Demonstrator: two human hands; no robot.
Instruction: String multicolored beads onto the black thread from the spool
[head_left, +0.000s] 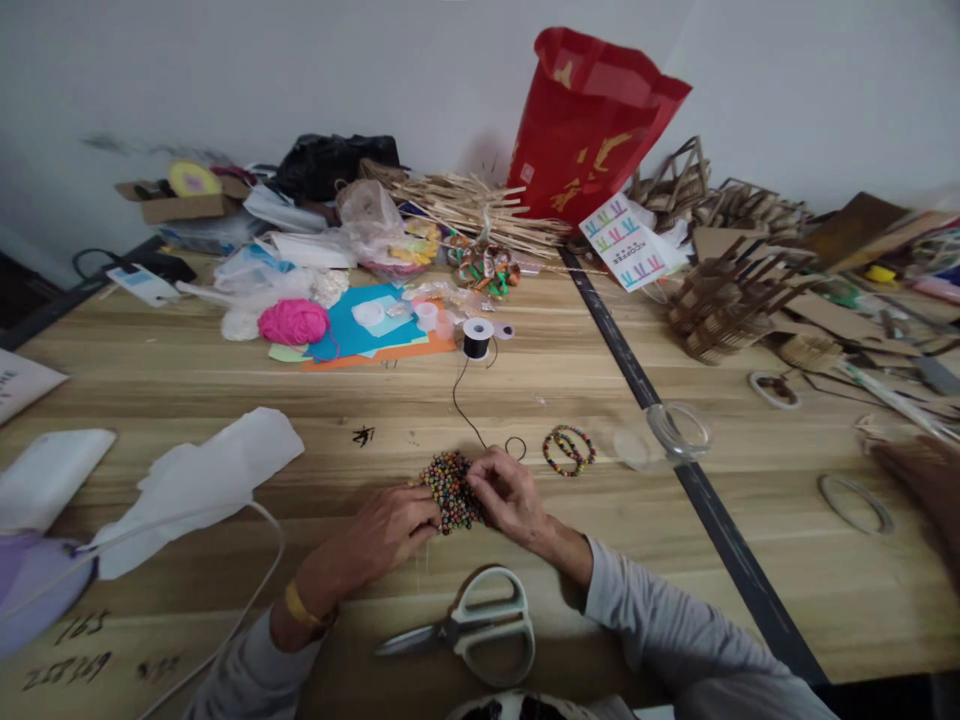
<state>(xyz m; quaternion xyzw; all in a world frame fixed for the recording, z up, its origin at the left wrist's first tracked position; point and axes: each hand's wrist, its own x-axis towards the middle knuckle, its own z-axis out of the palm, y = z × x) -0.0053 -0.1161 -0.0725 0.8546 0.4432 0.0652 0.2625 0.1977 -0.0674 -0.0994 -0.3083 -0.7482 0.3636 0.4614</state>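
Both hands meet at a heap of small multicoloured beads (pixel 448 488) on the wooden table (pixel 555 380). My left hand (pixel 386 530) rests against the heap's near left side, fingers curled at its edge. My right hand (pixel 507 492) pinches at the heap's right side, where a thin black cord (pixel 459 405) runs back to a black thread spool (pixel 477 338). A finished beaded bracelet (pixel 569 449) and a small black ring (pixel 515 447) lie just right of my right hand. Scissors (pixel 480 625) lie near the front edge between my forearms.
A clear round lid (pixel 678 430) sits on the black table seam. Pink yarn (pixel 292 321), coloured paper sheets and plastic bags lie at the back, with a red bag (pixel 589 125) against the wall. Wooden lattice pieces (pixel 724 295) crowd the right. White paper (pixel 210 475) lies left. Another person's hand (pixel 926 480) shows at the right.
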